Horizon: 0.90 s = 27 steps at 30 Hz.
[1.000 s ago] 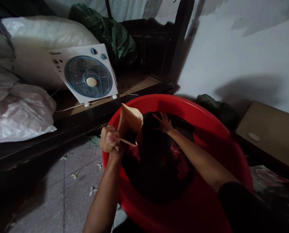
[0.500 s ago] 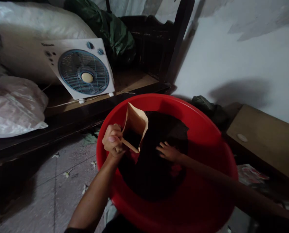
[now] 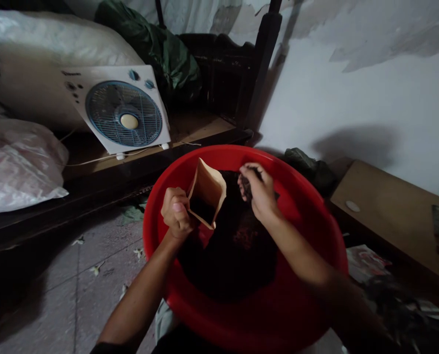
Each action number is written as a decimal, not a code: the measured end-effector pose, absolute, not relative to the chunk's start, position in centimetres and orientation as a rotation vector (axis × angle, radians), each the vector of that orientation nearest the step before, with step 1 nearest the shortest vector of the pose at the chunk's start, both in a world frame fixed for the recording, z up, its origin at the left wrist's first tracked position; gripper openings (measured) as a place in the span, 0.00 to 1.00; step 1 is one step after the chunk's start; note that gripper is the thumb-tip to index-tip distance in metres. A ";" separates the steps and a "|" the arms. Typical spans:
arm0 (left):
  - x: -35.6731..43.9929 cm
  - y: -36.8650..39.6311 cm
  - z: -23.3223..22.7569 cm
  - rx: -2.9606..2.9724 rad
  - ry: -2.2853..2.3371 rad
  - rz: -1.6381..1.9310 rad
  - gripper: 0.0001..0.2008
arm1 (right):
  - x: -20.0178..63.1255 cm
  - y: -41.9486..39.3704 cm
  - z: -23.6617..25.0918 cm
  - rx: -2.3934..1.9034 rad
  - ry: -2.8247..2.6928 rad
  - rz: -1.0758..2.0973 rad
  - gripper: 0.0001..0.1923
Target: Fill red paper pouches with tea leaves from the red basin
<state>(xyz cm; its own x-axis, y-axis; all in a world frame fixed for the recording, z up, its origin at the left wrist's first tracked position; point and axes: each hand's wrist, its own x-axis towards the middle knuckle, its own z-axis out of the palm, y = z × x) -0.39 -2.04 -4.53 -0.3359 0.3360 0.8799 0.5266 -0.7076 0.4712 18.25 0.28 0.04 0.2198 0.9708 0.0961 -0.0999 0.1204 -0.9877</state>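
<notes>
Right hand (image 3: 262, 191)'s come up off the dark heap (image 3: 227, 270), fingers curled round a crumbly handful (image 3: 246, 191) at 1 o'clock over the red tub (image 3: 237, 156), while the left hand (image 3: 177, 210)'s fingers grip the brown paper bag (image 3: 210, 189) at 11, can't tell how full, loads of heap left tho.

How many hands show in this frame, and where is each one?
2. The left hand grips the paper bag; the right hand holds dark bits over the red tub. No others show.
</notes>
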 end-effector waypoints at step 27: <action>-2.0 -1.1 -3.4 -1.678 -0.936 -2.088 0.19 | 18.5 9.1 -19.3 -1.849 -2.272 0.532 0.29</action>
